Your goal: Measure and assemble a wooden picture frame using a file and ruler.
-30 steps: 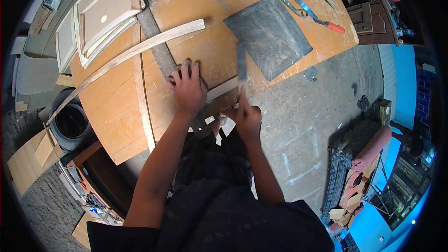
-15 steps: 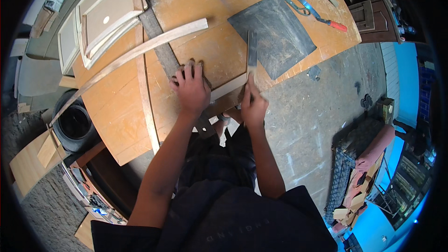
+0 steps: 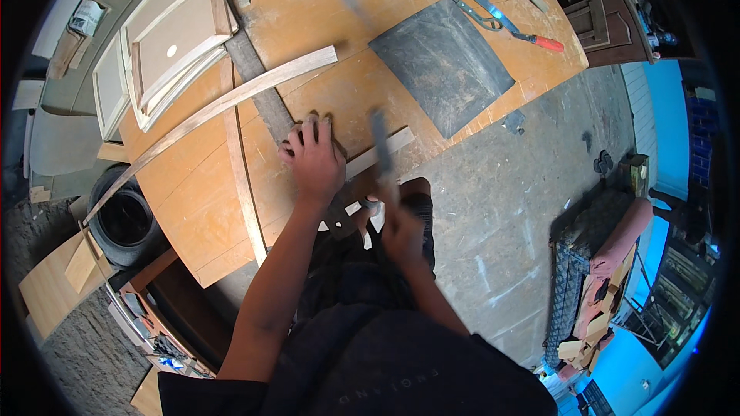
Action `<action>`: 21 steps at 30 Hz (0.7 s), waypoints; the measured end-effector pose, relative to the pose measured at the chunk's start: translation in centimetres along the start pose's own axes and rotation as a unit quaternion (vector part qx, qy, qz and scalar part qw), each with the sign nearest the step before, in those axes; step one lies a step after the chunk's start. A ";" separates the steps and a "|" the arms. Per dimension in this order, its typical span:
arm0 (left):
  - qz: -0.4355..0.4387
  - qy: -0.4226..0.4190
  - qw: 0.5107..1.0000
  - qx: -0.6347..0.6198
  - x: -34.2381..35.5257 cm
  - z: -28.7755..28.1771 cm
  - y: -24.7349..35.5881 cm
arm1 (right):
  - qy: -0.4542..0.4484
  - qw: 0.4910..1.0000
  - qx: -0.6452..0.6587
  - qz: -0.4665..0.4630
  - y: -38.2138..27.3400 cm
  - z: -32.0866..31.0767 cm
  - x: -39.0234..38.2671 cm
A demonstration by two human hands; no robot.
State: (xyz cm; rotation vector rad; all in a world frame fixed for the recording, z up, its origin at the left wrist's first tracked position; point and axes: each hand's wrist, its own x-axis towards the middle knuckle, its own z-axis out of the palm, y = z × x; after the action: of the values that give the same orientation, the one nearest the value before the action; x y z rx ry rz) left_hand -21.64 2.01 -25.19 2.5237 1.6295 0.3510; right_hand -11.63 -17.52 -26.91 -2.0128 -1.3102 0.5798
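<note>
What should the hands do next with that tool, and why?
Probably push the tool forward along the strip again. The left hand lies flat on the bench, pinning the strip, while the right hand grips the blurred tool, drawn back off the bench edge. Exactly what kind of tool it is cannot be told.

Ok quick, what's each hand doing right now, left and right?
Left hand: open, fingers spread, pressing flat on a short wood strip on the workbench.
Right hand: closed around a blurred hand tool; what kind cannot be told.
</note>
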 end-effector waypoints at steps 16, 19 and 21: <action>0.011 -0.001 1.000 0.010 0.3 -0.1 0.2 | -0.017 1.000 0.012 0.014 -1.1 -2.4 -2.5; 0.007 -0.009 1.000 0.012 0.1 -0.3 0.2 | 0.051 0.990 0.095 0.094 -0.9 -3.1 7.0; -0.004 -0.020 0.999 0.024 0.1 0.2 0.0 | 0.016 0.977 0.105 0.187 -2.3 -4.5 8.9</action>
State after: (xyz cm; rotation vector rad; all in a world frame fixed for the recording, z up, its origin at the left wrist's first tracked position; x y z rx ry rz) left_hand -21.54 2.09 -25.32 2.5400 1.6531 0.2613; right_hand -6.49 -10.00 -22.32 -2.0889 -0.8133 0.8167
